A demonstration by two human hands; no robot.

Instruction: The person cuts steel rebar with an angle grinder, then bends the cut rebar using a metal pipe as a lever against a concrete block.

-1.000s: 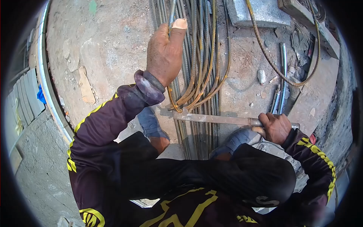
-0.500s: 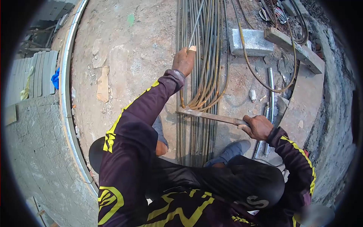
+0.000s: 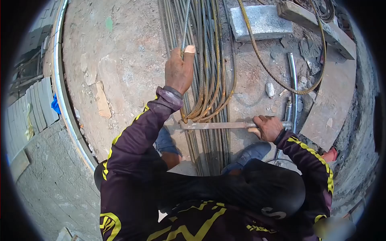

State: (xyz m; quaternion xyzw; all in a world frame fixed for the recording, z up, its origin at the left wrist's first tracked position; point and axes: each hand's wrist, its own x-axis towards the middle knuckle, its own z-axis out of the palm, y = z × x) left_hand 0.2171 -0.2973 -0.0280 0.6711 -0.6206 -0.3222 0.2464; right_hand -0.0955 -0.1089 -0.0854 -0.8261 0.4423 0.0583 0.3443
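Observation:
My left hand [image 3: 179, 69] is closed around a steel rebar [image 3: 186, 30], its thumb lying along the bar. Below that hand, several bent rebars [image 3: 209, 100] curve together over a bundle of straight rebars [image 3: 211, 146]. My right hand [image 3: 268, 128] grips the round handle end of a rebar bending wrench [image 3: 219, 125]. The wrench lies nearly level across the bundle. Its head [image 3: 184, 125] is at the lower end of the held rebar, by the rusty bends; the exact fit there is too small to make out.
A concrete block [image 3: 261, 24] and a wooden beam [image 3: 317, 28] lie at upper right, beside a looped rebar [image 3: 257, 56]. Metal tubes [image 3: 292, 74] and a flat board [image 3: 331, 100] are on the right. A long metal rail [image 3: 60, 72] runs down the left. My shoes [image 3: 249, 154] straddle the bundle.
The wrench has swung from sloping down toward my right hand to nearly level, its handle end rising relative to its head. My left hand keeps hold of the rebar. The whole view has shifted slightly.

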